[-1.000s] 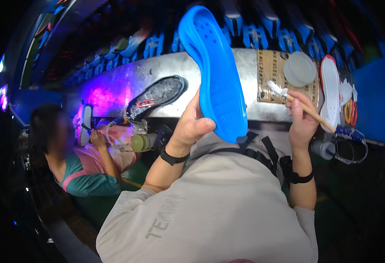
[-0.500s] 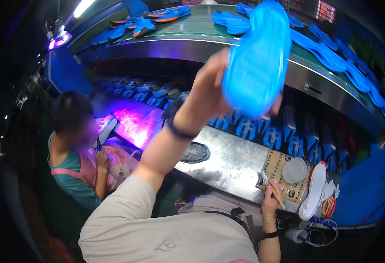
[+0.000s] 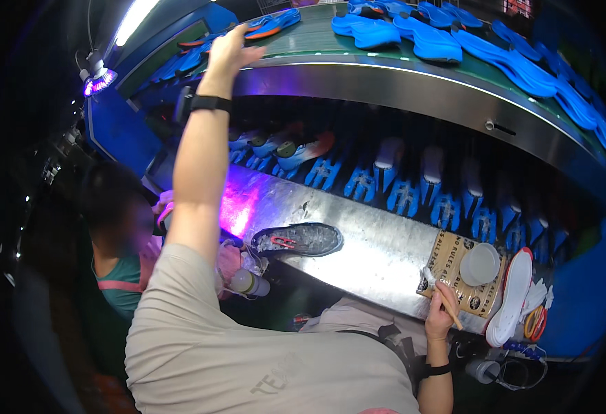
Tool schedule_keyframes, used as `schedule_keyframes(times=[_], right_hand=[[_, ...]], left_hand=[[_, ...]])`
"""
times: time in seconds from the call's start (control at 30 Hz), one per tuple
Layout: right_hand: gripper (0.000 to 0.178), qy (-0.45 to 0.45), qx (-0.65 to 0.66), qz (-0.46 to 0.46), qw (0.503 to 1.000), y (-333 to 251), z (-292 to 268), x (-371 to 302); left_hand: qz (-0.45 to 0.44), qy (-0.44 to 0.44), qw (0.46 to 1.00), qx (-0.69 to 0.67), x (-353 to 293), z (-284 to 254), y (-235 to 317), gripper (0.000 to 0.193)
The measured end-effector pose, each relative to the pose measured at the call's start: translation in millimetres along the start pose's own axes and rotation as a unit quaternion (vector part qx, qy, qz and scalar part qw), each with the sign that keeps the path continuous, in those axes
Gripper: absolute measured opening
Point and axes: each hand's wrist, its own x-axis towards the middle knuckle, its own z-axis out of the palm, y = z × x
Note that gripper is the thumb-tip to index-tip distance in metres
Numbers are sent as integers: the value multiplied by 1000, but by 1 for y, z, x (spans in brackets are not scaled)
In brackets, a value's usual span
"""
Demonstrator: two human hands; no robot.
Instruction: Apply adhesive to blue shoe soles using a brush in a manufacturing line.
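At the near edge of the worktop [image 3: 379, 254], toward its right corner, the right hand [image 3: 440, 319] is closed around a wooden-handled brush [image 3: 454, 316]. Farther off, the left hand [image 3: 230, 54], thumb and fingers apart, reaches over the near edge of the belt [image 3: 303, 47]. It is nearer the blue-and-orange sole [image 3: 273, 25], which lies just right of its fingertips, long axis slanting away rightward; I cannot tell whether they touch.

Wht-tipped wooden brush [image 3: 451, 310], tilted, blue/orng soles [image 3: 275, 25] on grn belt [image 3: 304, 44]

Shoe factory, blue soles [image 3: 428, 41] along green conveyor [image 3: 311, 43], metal workbench [image 3: 379, 248]
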Motion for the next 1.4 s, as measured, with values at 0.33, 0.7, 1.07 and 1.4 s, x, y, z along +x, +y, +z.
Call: schedule_keyframes(times=[0.33, 0.7, 1.07, 1.4], right_hand=[[19, -4, 10, 9, 1000, 1, 0, 1], [16, 51, 81, 107, 990, -16, -59, 37], [20, -15, -187, 156, 970, -23, -104, 97], [12, 107, -56, -1, 993, -28, -96, 83]], left_hand=[[-23, 101, 995, 11, -18, -63, -22, 39], [356, 454, 760, 299, -205, -45, 22, 27], [-184, -186, 933, -248, -372, 109, -71, 13], [-409, -446, 639, -475, -477, 125, -101, 88]])
